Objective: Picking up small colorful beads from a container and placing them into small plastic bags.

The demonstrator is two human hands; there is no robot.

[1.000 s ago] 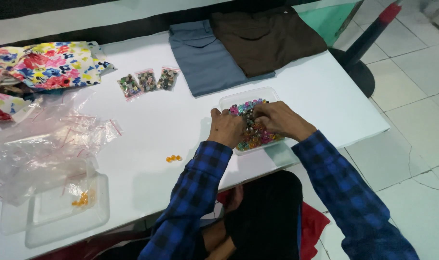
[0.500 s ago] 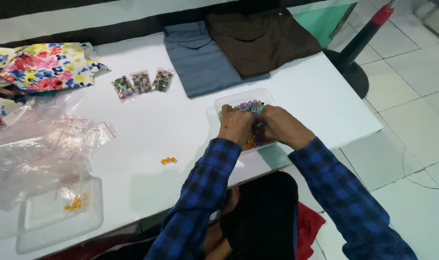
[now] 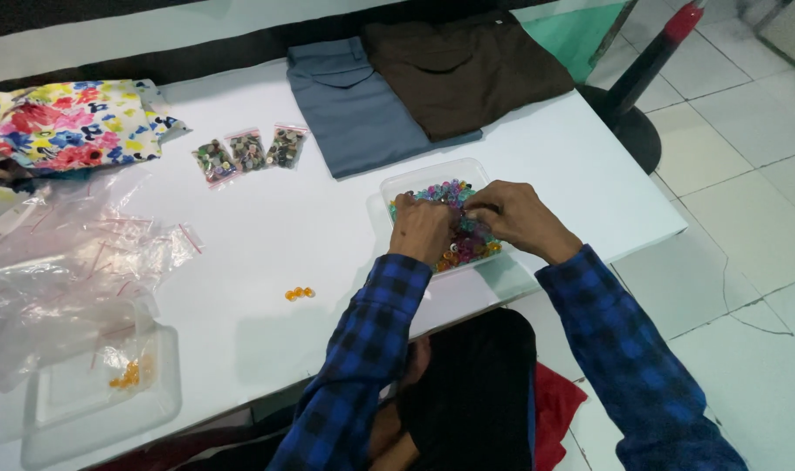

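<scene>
A clear plastic tray (image 3: pixel 415 180) full of small multicoloured beads (image 3: pixel 441 191) sits on the white table (image 3: pixel 328 253) near its front right edge. My left hand (image 3: pixel 422 229) rests over the tray's left part with its fingers curled into the beads. My right hand (image 3: pixel 517 216) is over the tray's right part, fingertips pinched among the beads; what they grip is hidden. Both sleeves are blue and black checked.
A few orange beads (image 3: pixel 299 293) lie loose on the table. Another clear tray (image 3: pixel 101 401) with orange beads stands front left, beside crumpled clear bags (image 3: pixel 75 270). Three small bead packets (image 3: pixel 247 152), grey (image 3: pixel 354 109) and brown (image 3: pixel 463 70) folded cloth and floral fabric (image 3: pixel 66 122) lie farther back.
Both hands stay in the bead tray, fingers shifting slightly. The view has shifted a little; nothing else on the table moved.
</scene>
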